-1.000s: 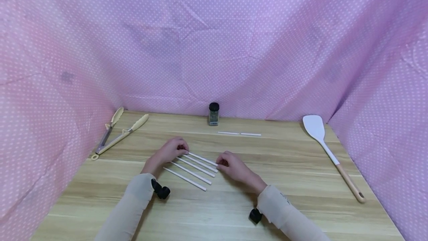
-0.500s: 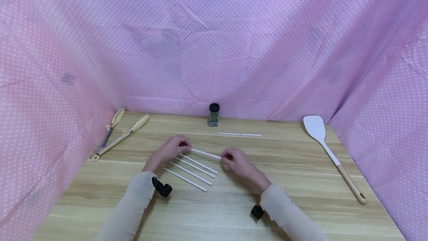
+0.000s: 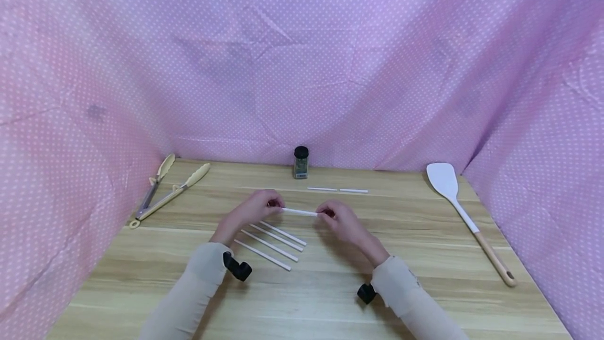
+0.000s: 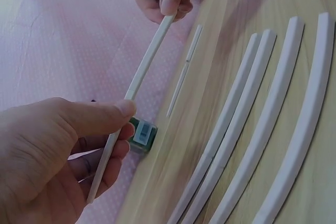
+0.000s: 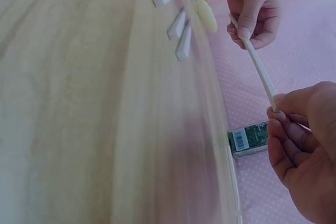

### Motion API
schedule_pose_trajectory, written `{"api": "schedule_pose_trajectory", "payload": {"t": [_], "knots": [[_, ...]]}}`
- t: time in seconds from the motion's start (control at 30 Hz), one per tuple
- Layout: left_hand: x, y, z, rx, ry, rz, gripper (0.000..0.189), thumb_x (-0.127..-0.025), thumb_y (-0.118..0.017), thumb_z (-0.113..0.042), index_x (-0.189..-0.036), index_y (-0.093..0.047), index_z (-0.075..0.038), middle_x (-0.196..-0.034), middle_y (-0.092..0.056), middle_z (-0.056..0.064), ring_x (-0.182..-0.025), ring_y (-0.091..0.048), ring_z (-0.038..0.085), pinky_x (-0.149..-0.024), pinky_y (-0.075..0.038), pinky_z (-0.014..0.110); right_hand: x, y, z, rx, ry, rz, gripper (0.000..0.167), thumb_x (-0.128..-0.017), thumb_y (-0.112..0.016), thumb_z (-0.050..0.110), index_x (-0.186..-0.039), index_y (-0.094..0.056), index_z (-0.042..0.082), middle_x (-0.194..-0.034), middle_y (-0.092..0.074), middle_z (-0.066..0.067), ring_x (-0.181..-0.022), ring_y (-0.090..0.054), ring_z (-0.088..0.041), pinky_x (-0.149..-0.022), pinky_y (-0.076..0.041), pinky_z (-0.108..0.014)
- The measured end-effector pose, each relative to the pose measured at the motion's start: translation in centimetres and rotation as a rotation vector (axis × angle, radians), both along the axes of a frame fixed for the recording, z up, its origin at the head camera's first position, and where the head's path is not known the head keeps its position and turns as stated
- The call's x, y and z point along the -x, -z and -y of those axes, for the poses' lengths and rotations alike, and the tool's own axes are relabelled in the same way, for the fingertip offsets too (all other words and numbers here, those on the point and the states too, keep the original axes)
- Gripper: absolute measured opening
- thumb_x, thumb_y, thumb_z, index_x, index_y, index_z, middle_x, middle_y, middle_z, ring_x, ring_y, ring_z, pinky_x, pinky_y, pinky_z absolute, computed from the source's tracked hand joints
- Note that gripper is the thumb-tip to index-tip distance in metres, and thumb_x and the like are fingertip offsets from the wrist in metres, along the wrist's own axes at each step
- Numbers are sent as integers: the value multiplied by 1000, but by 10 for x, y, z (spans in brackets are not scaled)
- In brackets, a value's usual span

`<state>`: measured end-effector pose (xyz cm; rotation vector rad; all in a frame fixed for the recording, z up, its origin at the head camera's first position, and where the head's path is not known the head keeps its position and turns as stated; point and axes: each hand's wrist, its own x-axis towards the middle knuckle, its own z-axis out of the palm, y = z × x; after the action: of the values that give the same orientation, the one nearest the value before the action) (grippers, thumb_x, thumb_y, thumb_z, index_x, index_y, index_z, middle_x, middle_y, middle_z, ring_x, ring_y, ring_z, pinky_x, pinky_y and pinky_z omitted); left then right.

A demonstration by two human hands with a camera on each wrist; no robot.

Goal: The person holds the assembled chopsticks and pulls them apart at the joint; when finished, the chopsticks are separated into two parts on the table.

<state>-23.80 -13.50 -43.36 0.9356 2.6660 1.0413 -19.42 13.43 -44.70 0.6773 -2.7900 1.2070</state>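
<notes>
In the head view my left hand (image 3: 255,208) and right hand (image 3: 343,221) hold one slender, square-edged white stick (image 3: 300,211) between them, raised off the table. My left thumb and fingers pinch it partway along, and one end sticks out below that hand in the left wrist view, where its length (image 4: 148,61) slants up to the other hand. My right thumb and fingertips pinch the near end in the right wrist view (image 5: 261,72). Several similar white sticks (image 3: 270,244) lie side by side on the table, just in front of my hands.
Two short white pieces (image 3: 322,189) lie end to end near the back, by a black-lidded spice jar (image 3: 301,163). Spread tongs (image 3: 162,201) lie at the left. A white spatula (image 3: 460,209) with a wooden handle lies at the right of the wooden table (image 3: 302,303).
The white stick, at first lying at the far side of the row, has been lifted away by both hands and moved backward and slightly right. The other sticks stay on the table.
</notes>
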Motion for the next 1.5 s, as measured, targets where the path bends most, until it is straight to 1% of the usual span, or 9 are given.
{"api": "schedule_pose_trajectory", "payload": {"t": [0.13, 0.23, 0.33, 0.47, 0.6, 0.77, 0.97, 1.33, 1.5], "knots": [[-3, -1, -5, 6, -3, -6, 4, -88, -67, -11, -91, -67, -8, -85, -65, -1, -78, -56, 8, -72, -49, 23, 1, -4, 2, -6, -11, -2, 10, -91, -64, 12, -100, -68, 9, -94, -66, 0, -87, -60, -11, -78, -51, -27], [-4, -2, -9, 19, 9, -18, 4, -89, -66, -12, -92, -67, -9, -85, -64, -1, -79, -56, 8, -72, -48, 23, 4, -6, 8, -21, -43, -8, 16, -91, -65, 15, -104, -67, 6, -96, -67, -1, -90, -61, -12, -81, -52, -29], [-5, -4, -15, 25, 24, -20, 5, -89, -66, -13, -92, -67, -9, -86, -64, -2, -79, -57, 7, -73, -48, 23, 5, -6, 17, -40, -54, -30, 17, -91, -65, 15, -104, -67, 6, -98, -66, -2, -91, -61, -12, -82, -52, -30], [-7, -6, -21, 15, 49, -20, 6, -89, -66, -12, -92, -66, -7, -85, -64, -2, -78, -56, 6, -72, -49, 22, 6, -4, 27, -53, -52, -60, 10, -90, -66, 14, -97, -68, 9, -95, -66, -1, -88, -60, -11, -79, -52, -28], [-8, -7, -23, 7, 63, -20, 4, -89, -65, -9, -93, -66, -8, -86, -64, -1, -78, -56, 7, -72, -49, 22, 6, -5, 30, -64, -58, -56, 7, -90, -66, 14, -94, -68, 9, -92, -66, -1, -85, -60, -10, -76, -51, -26], [-8, -8, -25, 41, 66, -49, 5, -89, -65, -9, -93, -68, -10, -89, -66, -1, -81, -57, 6, -74, -49, 23, 6, -9, 31, -88, -73, -56, 7, -91, -65, 14, -94, -69, 9, -92, -66, -1, -83, -59, -10, -74, -51, -24], [-7, -13, -27, 40, 55, -24, 3, -90, -66, -12, -90, -68, -10, -85, -65, -3, -78, -57, 6, -73, -49, 23, 6, -14, 29, -118, -87, -75, 7, -91, -65, 16, -92, -68, 10, -89, -65, 0, -80, -58, -9, -71, -50, -23], [0, -7, -25, 16, 85, -129, 5, -91, -64, -11, -87, -67, -11, -85, -65, -4, -79, -57, 5, -72, -49, 23, 7, -13, 27, -106, -92, -129, 7, -91, -64, 14, -86, -64, 10, -84, -61, 1, -75, -55, -8, -67, -47, -22], [3, -5, -25, 0, 83, -166, 4, -89, -66, -12, -85, -67, -11, -83, -64, -4, -76, -55, 5, -70, -47, 22, 7, -14, 26, -90, -80, -154, 8, -91, -64, 13, -84, -63, 11, -81, -61, 1, -72, -52, -9, -64, -45, -23]]}}
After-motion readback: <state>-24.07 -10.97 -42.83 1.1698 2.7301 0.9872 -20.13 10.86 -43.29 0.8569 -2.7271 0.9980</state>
